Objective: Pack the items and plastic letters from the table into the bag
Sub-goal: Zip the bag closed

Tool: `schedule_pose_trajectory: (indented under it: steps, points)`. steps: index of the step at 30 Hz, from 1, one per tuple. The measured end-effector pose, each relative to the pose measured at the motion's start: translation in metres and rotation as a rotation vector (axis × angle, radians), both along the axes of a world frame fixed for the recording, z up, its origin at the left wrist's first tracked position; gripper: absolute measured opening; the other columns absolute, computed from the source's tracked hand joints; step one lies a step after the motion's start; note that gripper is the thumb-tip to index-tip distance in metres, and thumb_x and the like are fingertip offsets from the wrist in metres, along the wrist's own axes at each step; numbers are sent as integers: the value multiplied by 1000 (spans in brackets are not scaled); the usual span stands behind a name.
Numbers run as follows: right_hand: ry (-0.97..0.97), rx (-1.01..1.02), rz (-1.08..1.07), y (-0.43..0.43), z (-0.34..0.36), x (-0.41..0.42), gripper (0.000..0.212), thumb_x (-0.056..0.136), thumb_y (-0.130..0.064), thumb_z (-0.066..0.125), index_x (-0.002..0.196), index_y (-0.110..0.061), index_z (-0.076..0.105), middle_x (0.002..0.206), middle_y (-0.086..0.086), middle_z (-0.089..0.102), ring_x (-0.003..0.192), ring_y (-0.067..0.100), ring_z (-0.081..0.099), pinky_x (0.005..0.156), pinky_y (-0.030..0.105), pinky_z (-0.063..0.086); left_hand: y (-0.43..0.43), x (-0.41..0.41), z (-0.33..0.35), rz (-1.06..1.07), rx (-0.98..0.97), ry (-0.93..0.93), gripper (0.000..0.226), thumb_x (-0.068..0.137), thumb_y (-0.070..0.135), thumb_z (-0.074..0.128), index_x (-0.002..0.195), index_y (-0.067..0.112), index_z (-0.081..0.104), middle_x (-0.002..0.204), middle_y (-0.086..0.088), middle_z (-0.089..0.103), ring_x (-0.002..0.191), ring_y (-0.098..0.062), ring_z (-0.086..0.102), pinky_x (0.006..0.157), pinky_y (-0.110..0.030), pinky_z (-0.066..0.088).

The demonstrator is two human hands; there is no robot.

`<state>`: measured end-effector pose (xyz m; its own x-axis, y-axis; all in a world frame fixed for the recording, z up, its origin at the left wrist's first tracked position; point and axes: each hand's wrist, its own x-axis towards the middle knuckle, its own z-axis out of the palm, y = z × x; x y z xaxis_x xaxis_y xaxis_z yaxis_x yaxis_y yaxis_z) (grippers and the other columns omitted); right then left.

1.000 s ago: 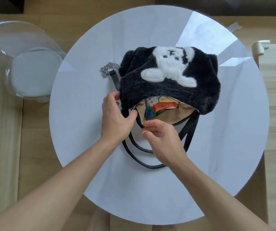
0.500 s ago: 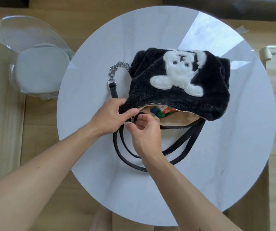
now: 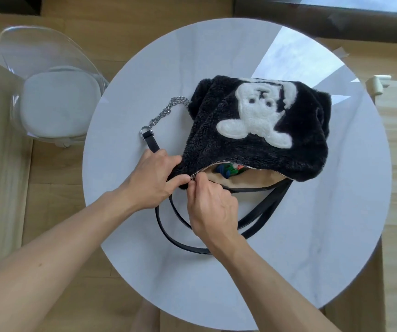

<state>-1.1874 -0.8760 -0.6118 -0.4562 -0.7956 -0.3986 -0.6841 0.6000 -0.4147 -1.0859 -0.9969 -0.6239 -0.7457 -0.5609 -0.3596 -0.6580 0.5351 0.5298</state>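
Observation:
A black fluffy bag (image 3: 295, 149) with a white bear patch lies on the round white table (image 3: 288, 259). Its zipper mouth gapes toward me, showing tan lining and coloured plastic letters (image 3: 228, 170) inside. My left hand (image 3: 154, 180) grips the bag's left corner beside the zipper end. My right hand (image 3: 210, 207) pinches the silver zipper pull (image 3: 192, 176) at that same corner. Black straps (image 3: 259, 216) loop on the table under my right wrist.
A silver chain (image 3: 166, 111) runs from the bag's left side to a strap end. A clear chair with a white cushion (image 3: 56, 104) stands left of the table. Wooden floor surrounds the table; a wooden surface lies at the right edge.
My right hand moved left from the bag's open mouth to the zipper pull at the left corner. The mouth has narrowed. My left hand kept its hold on the corner.

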Motion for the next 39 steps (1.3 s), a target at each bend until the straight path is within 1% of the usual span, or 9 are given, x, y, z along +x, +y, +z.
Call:
schedule_pose_trajectory:
  steps: [8,12,20,24,28,30,32,35,39]
  points:
    - [41,-56,26,7,-6,-16,33,106,-44,28,82,-24,37,68,-2,48,63,32,49,57,37,31,3,4,-3,24,-125,-62,29,91,51,52,75,34,36,74,-1,41,71,-26,39,80,-38,36]
    - [98,-43,-75,13,-12,-42,37,105,-43,29,76,-22,37,59,-7,37,59,30,42,57,36,29,0,-1,-1,46,-252,-66,24,92,42,59,84,20,61,73,-6,42,69,-24,34,80,-41,36]
    - [178,-37,-349,56,-18,-106,42,105,-39,31,71,-17,42,60,-2,49,58,26,50,54,37,36,-15,-7,-1,47,-395,-164,27,93,39,59,86,14,65,66,-7,39,70,-24,34,77,-42,31]
    - [51,-69,-433,80,-21,-121,43,101,-43,39,66,-19,40,56,-4,46,55,19,46,53,35,34,-15,-12,-2,49,-424,-256,30,93,39,59,78,13,59,62,-10,45,69,-30,42,75,-43,33]
    - [-151,-193,-765,97,-25,-151,19,91,-38,60,101,-25,50,91,-9,58,80,10,58,67,30,43,-10,-21,-2,89,-402,-309,25,90,35,62,81,12,60,66,-10,58,74,-35,52,74,-45,37]
    - [-276,-224,-717,101,-25,-166,44,88,-31,68,126,-30,45,116,-10,53,100,6,57,76,25,46,-5,-28,-1,143,-430,-271,28,85,31,68,99,9,59,93,-15,60,91,-39,53,81,-49,40]
    - [-343,-223,-581,98,-25,-177,42,89,-26,70,127,-28,51,122,-11,50,104,4,54,87,28,50,5,-41,3,186,-461,-115,46,78,26,73,116,8,53,110,-17,51,102,-39,48,85,-48,40]
    - [-358,-248,-506,89,-21,-192,18,92,-23,64,110,-18,66,117,-7,57,98,12,60,93,37,51,28,-73,11,17,-494,120,43,77,25,71,114,12,54,107,-10,49,101,-32,46,82,-43,39]
    - [-475,-310,-491,84,-6,-209,21,87,-22,56,94,-2,59,80,7,57,77,16,52,74,39,43,58,-126,14,-184,-430,156,46,77,36,72,114,14,56,107,-5,52,101,-25,47,84,-37,40]
